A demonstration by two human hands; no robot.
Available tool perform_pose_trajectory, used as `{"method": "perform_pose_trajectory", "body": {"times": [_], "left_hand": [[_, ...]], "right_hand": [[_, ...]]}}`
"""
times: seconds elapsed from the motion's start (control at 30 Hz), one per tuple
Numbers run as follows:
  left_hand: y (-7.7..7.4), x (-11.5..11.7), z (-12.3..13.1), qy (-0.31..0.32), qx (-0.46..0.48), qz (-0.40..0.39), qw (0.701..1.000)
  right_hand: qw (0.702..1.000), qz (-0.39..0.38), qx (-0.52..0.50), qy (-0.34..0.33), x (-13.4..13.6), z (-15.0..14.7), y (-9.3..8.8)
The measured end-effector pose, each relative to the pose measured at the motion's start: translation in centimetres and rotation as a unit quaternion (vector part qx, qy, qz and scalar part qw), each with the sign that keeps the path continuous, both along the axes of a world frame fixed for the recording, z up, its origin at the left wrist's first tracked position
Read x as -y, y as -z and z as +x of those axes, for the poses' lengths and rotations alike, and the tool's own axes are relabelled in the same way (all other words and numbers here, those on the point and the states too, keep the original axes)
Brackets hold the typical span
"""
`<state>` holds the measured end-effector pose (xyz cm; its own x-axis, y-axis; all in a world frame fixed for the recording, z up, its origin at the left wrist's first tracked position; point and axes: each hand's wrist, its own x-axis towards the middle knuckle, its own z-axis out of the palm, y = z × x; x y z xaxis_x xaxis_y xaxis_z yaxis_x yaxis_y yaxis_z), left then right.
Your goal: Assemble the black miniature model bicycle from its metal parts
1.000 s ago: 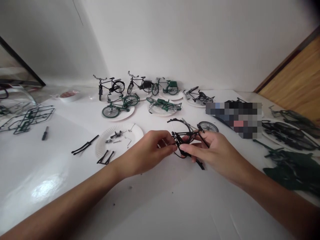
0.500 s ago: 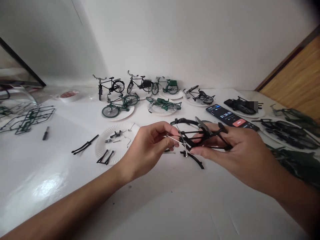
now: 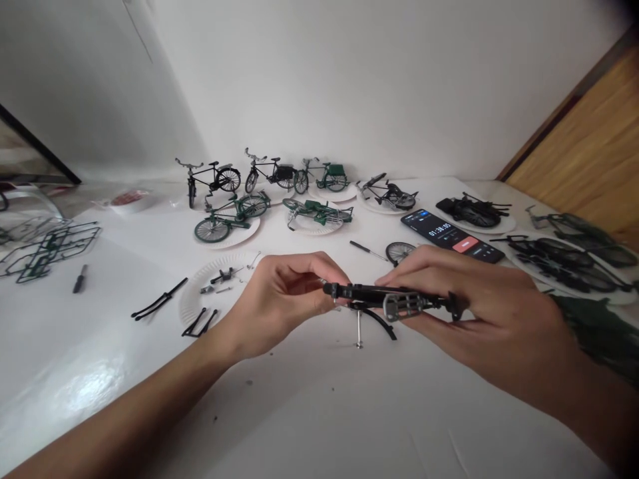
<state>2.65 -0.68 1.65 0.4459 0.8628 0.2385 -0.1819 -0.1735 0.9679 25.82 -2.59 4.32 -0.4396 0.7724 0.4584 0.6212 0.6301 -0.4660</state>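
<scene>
My right hand (image 3: 474,299) is closed around a black model bicycle frame (image 3: 359,293), which is turned so that its silver pedal or rack-like piece (image 3: 403,306) faces me. The fingers of my left hand (image 3: 292,299) are pinched at the frame's front end. A sliver of a thin silver rod (image 3: 323,283) shows by those fingertips, and most of it is hidden. Below the frame, on the table, lies a curved black mudguard (image 3: 383,323) with a silver strut (image 3: 359,331) beside it. Behind my right hand, a spoked wheel (image 3: 399,252) is partly covered.
A paper plate (image 3: 190,293) with small parts is left of my hands, near black forked pieces (image 3: 160,299). Finished model bicycles (image 3: 272,171) stand along the wall. A phone (image 3: 449,234) with a running timer, a screwdriver (image 3: 367,249) and green sprues (image 3: 54,246) also lie around.
My right hand has rotated the frame, so it now appears narrow and end-on. My left fingers have closed in on its front end. The wheel and screwdriver behind have come into view.
</scene>
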Motion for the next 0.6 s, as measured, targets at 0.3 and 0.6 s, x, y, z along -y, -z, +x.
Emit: {"method": "perform_pose_trajectory", "body": {"times": [0.3, 0.6], "left_hand": [[1.1, -0.5, 0.1, 0.041, 0.005, -0.162, 0.986], [0.8, -0.1, 0.1, 0.032, 0.006, -0.119, 0.992]], "right_hand": [[0.994, -0.101, -0.031, 0.028, -1.2, 0.1, 1.6], [0.996, -0.074, -0.036, 0.018, -1.4, 0.0, 1.7]]}}
